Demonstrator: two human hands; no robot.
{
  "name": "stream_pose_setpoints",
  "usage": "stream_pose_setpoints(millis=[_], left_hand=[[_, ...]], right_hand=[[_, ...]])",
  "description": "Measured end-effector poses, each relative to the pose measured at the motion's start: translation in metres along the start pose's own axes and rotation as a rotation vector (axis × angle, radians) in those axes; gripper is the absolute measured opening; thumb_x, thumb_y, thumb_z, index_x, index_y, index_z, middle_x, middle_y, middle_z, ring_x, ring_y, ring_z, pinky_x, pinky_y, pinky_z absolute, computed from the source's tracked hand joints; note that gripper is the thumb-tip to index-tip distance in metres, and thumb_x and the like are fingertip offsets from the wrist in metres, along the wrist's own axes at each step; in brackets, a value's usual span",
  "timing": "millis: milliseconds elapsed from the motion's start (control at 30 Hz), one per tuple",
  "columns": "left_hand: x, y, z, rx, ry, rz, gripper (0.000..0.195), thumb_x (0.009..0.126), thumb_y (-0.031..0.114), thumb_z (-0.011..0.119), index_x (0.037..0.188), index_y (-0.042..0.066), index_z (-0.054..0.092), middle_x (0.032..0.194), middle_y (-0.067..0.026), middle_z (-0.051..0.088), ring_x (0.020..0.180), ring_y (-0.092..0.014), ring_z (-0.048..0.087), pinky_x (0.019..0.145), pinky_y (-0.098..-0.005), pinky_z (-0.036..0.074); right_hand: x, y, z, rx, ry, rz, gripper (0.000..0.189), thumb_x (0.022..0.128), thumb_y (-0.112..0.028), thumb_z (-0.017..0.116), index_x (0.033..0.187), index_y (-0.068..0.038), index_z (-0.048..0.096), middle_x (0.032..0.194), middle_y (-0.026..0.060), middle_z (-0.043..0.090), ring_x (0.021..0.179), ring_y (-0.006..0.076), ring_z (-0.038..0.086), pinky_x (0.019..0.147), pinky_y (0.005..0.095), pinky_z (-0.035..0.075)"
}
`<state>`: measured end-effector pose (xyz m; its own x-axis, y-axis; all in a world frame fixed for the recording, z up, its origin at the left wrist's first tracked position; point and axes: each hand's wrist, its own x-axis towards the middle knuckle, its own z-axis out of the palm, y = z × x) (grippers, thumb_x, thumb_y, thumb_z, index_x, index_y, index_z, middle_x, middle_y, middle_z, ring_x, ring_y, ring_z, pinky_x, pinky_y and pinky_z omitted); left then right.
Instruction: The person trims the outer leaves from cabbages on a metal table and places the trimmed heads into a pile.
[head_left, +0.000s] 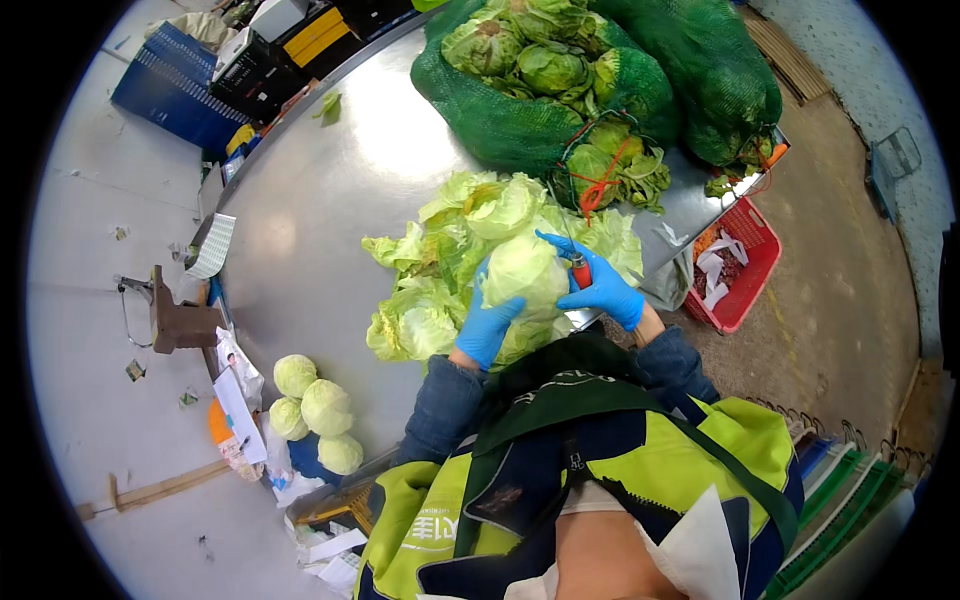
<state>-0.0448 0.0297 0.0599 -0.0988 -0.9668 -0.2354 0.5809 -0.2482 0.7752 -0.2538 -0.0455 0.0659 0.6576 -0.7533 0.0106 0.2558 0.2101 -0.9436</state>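
Note:
A pale green cabbage head (526, 276) sits between my two blue-gloved hands, above loose leaves. My left hand (484, 326) grips it from the left and from below. Held in my right hand (607, 289) is a knife with a red handle (580, 271); its thin blade points away from me and is hard to make out. The fingers of that hand also reach the cabbage's right side. Beneath and around the cabbage spread torn outer cabbage leaves (427, 319) on the metal table (300, 247).
Green mesh sacks of cabbages (480, 127) stand at the table's far side, one tied with red string (596, 187). Several trimmed cabbages (326, 407) lie at the near left. A red plastic crate (757, 277) is on the floor at right. A brown scale-like device (180, 319) stands beyond the left edge.

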Motion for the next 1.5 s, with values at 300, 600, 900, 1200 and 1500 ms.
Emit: stream_pose_setpoints(millis=[300,600,900,1200,1500], left_hand=[[-0.012,0.011,-0.041,-0.706,0.055,-0.084,0.081,0.086,0.065,0.054,0.148,0.017,0.031,0.150,-0.0123,0.036,0.133,-0.036,0.041,0.100,-0.0567,0.044],[-0.021,0.048,-0.048,-0.180,0.046,-0.140,0.072,0.096,0.058,0.043,0.149,0.012,0.028,0.151,-0.0115,0.034,0.137,-0.030,0.036,0.111,-0.0456,0.034],[-0.005,0.052,-0.034,0.927,0.281,0.340,0.038,0.103,0.029,0.042,0.122,0.003,0.061,0.120,-0.0145,0.062,0.110,-0.021,0.057,0.097,-0.0328,0.042],[-0.027,0.075,-0.041,0.633,0.623,0.312,0.035,0.099,0.035,0.053,0.093,0.002,0.066,0.071,-0.0033,0.061,0.065,-0.015,0.057,0.064,-0.0292,0.047],[-0.012,0.040,0.004,1.084,0.344,0.227,0.043,0.078,0.024,0.079,0.109,0.002,0.061,0.094,-0.0089,0.062,0.086,-0.019,0.060,0.079,-0.0318,0.049]], right_hand=[[0.014,0.031,0.033,-0.125,0.218,0.036,0.056,0.079,-0.007,0.076,0.131,-0.006,0.055,0.129,0.0062,0.059,0.095,0.0075,0.058,0.078,0.0231,0.048],[0.023,0.065,0.032,0.524,-0.050,0.392,0.057,0.093,-0.031,0.059,0.143,-0.012,0.039,0.123,0.0053,0.062,0.082,0.0080,0.060,0.059,0.0188,0.046],[0.004,0.106,0.019,0.841,0.004,0.278,0.069,0.090,-0.035,0.064,0.145,-0.007,0.034,0.137,0.0120,0.052,0.120,0.0275,0.056,0.097,0.0426,0.049],[-0.003,0.097,0.005,0.794,0.164,0.118,0.063,0.091,-0.030,0.060,0.145,-0.010,0.034,0.138,0.0110,0.050,0.125,0.0283,0.052,0.104,0.0459,0.045],[0.002,0.088,0.009,0.920,0.279,0.213,0.046,0.093,-0.041,0.061,0.130,-0.015,0.051,0.117,0.0039,0.063,0.091,0.0136,0.061,0.065,0.0254,0.048]])
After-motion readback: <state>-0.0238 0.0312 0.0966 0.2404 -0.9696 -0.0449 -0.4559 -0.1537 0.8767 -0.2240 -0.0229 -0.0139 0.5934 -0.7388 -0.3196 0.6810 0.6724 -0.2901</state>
